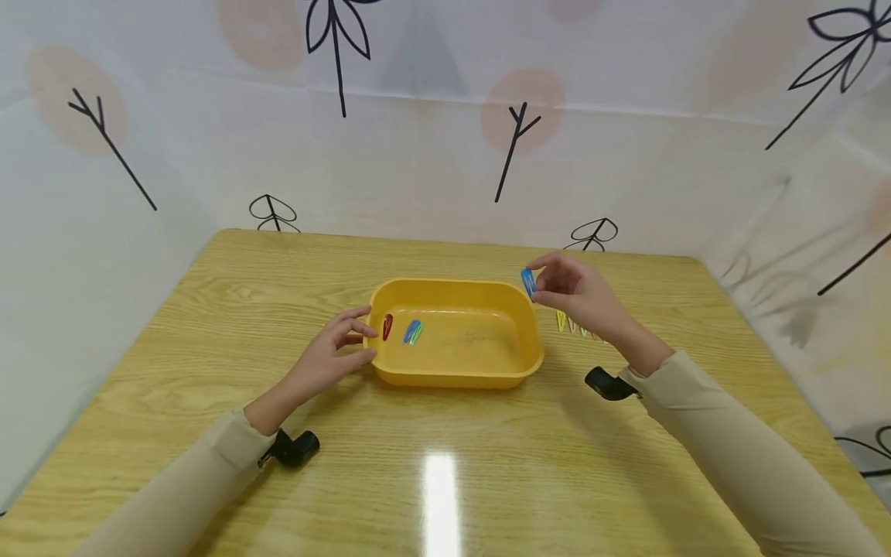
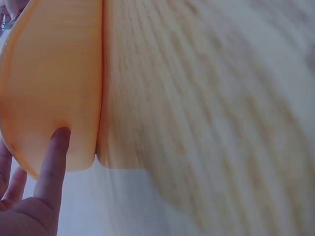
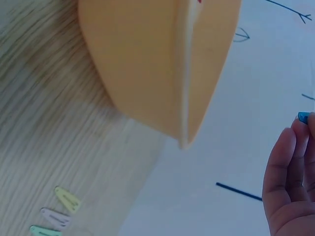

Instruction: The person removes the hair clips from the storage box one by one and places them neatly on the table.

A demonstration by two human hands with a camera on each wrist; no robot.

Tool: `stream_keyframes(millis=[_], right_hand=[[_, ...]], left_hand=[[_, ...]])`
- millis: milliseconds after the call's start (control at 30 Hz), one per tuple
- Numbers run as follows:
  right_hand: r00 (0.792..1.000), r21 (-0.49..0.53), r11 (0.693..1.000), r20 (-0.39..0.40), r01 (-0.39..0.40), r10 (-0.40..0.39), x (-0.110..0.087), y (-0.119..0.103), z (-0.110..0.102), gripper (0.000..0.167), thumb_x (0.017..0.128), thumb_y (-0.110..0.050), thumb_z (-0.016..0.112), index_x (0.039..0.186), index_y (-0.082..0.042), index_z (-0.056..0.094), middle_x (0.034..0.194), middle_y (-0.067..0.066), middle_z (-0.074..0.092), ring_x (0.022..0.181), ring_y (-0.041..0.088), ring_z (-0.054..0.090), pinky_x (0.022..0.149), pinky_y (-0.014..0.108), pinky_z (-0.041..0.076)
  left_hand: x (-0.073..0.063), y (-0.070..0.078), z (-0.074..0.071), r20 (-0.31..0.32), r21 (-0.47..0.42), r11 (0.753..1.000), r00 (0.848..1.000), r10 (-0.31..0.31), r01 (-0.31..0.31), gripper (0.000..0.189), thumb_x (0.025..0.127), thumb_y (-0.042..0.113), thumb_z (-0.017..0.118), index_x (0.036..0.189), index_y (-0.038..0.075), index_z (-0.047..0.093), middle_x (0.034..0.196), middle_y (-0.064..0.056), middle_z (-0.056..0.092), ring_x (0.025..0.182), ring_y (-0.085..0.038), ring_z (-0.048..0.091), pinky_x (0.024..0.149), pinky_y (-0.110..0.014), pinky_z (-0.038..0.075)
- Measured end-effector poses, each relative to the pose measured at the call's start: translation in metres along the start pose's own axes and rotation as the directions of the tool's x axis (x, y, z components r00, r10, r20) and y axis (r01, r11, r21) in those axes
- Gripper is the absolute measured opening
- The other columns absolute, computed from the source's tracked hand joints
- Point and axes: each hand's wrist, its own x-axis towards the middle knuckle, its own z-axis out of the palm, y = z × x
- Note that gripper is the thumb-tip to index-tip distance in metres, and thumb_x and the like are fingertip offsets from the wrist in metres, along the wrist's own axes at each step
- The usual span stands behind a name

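Note:
My right hand (image 1: 578,298) pinches a blue hair clip (image 1: 528,283) between thumb and fingers, above the right rim of a yellow plastic basin (image 1: 452,381). In the right wrist view, only the tip of the blue clip (image 3: 303,117) shows at the fingertips. At the basin's left end, my left hand (image 1: 337,344) rests with fingertips on the rim; in the left wrist view, one extended digit presses the outer wall (image 2: 54,83). Inside the basin lie a red hair clip (image 1: 387,326) and, overlapping each other, a blue one (image 1: 409,330) and a green one (image 1: 416,334).
Several hair clips lie in a row on the wooden table (image 1: 445,433) right of the basin, a yellow clip (image 1: 561,321) nearest it; my right hand partly covers the row. A patterned white cloth (image 1: 418,170) hangs behind. Black cameras sit at both wrists.

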Motion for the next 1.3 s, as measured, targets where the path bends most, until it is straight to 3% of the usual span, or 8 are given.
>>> stream_keyframes(millis=[867, 1300], right_hand=[[0.985, -0.080, 0.991, -0.139, -0.110, 0.098, -0.040, 0.044, -0.034, 0.036, 0.088, -0.003, 0.063, 0.122, 0.001, 0.051, 0.091, 0.007, 0.054, 0.075, 0.016, 0.056, 0.059, 0.020, 0.049], [0.962, -0.079, 0.974, -0.192, -0.213, 0.195, -0.054, 0.069, -0.048, 0.039, 0.089, -0.009, 0.063, 0.125, 0.000, 0.049, 0.092, 0.004, 0.054, 0.081, 0.008, 0.058, 0.067, 0.020, 0.050]], left_hand=[[0.000, 0.000, -0.001, -0.001, 0.002, 1.000, 1.000, 0.012, -0.012, 0.024, 0.087, 0.009, 0.066, 0.104, -0.005, 0.058, 0.145, -0.012, 0.033, 0.119, -0.035, 0.045, 0.097, -0.048, 0.040], [0.000, 0.000, -0.001, 0.007, -0.021, 1.000, 1.000, 0.001, -0.001, 0.024, 0.088, 0.011, 0.065, 0.105, -0.005, 0.058, 0.146, -0.011, 0.031, 0.120, -0.034, 0.044, 0.098, -0.047, 0.040]])
